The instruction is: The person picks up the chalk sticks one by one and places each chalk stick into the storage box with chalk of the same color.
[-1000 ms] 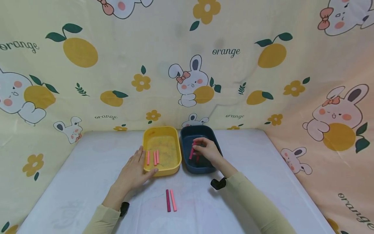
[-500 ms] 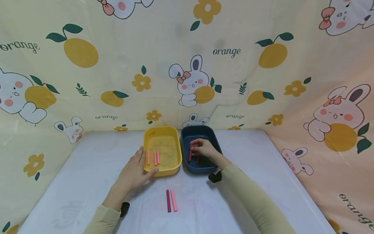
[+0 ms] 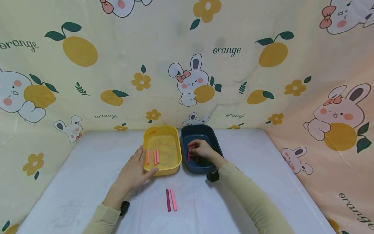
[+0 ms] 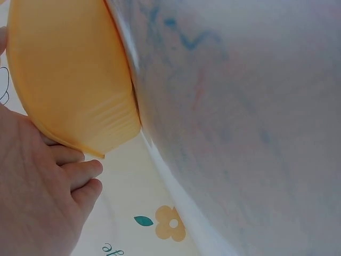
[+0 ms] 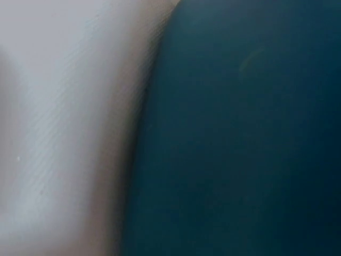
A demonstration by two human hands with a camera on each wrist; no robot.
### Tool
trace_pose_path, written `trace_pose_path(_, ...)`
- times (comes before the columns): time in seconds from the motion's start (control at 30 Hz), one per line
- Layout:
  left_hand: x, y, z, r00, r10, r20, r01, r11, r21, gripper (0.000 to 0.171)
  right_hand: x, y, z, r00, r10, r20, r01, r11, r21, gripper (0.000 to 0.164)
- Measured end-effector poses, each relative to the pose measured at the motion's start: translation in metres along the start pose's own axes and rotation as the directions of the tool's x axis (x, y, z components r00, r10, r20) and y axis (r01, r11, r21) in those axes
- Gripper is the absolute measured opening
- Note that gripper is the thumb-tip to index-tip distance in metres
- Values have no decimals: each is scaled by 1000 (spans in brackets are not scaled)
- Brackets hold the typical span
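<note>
In the head view my left hand [image 3: 132, 174] lies along the left side of a yellow plastic tub [image 3: 179, 152], straight fingers on the rim and thumb at its front edge. The left wrist view catches those fingers [image 4: 82, 173] against the tub's rim. Inside are several light-pink crayons [image 3: 155, 157]. My right hand [image 3: 201, 150] reaches into a navy-blue tub [image 3: 201, 169] and pinches a dark-pink crayon [image 3: 188, 156], which stands near upright by the left wall. Another reddish crayon [image 3: 197, 159] shows below the palm. The blue tub's wall [image 5: 224, 138] fills most of the right wrist view.
A dark-magenta crayon [image 3: 168, 200] and a light-pink crayon [image 3: 173, 200] lie side by side on the white-covered table [image 3: 140, 221], in front of the tubs. Both tubs stand close together by the patterned backdrop [image 3: 163, 81].
My right hand has shifted slightly left and lower inside the blue tub, bringing the dark-pink crayon toward its left wall. My left hand has stayed on the yellow tub.
</note>
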State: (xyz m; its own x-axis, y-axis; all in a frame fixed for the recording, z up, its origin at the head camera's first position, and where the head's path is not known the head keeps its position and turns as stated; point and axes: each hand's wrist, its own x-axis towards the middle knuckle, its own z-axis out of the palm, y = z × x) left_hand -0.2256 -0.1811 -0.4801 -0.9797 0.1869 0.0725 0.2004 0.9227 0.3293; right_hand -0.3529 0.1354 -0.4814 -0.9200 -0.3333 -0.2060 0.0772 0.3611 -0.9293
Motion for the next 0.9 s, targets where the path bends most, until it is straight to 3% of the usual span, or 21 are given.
trace_pose_path(0.63, 1, -1, 2, 1000, -1, 3, 1, 1000, 5, 107, -5, -1, 2, 999, -44, 24, 48, 977, -208, 36)
trace_pose_path(0.9, 1, 0, 2, 1000, 2, -1, -2, 1000, 10, 107, -5, 0, 0, 998, -47, 29, 52, 978, -203, 37)
